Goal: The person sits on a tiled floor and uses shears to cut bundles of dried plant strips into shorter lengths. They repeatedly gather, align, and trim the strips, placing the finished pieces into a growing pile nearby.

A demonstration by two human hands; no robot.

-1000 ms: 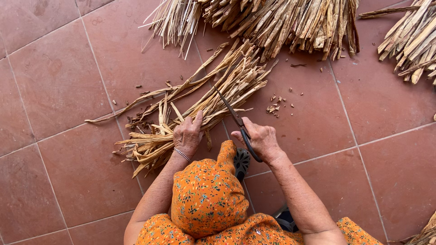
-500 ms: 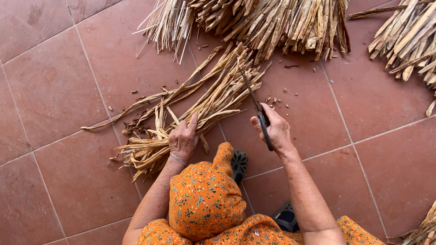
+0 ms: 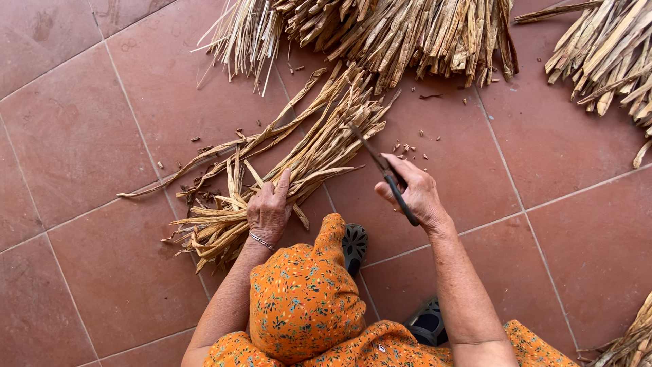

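A bundle of dry straw-coloured leaf strips [image 3: 299, 160] lies on the red tiled floor [image 3: 102, 136], running from lower left to upper right. My left hand [image 3: 269, 209] presses flat on the bundle near its lower end. My right hand [image 3: 414, 194] is raised to the right of the bundle and grips a dark-handled knife [image 3: 384, 173], its thin blade pointing up-left toward the strips' upper ends. My knee in orange flowered cloth [image 3: 305, 299] sits between my arms.
Large heaps of the same dry strips lie along the top edge [image 3: 401, 30] and the top right corner [image 3: 604, 54]. Small chips [image 3: 407, 148] are scattered by the knife. Dark sandals [image 3: 354, 246] show beside my knee. More strips poke in at the bottom right [image 3: 631, 343].
My right hand has lifted the knife from low beside the left hand up and to the right. The left hand has stayed pressed on the bundle.
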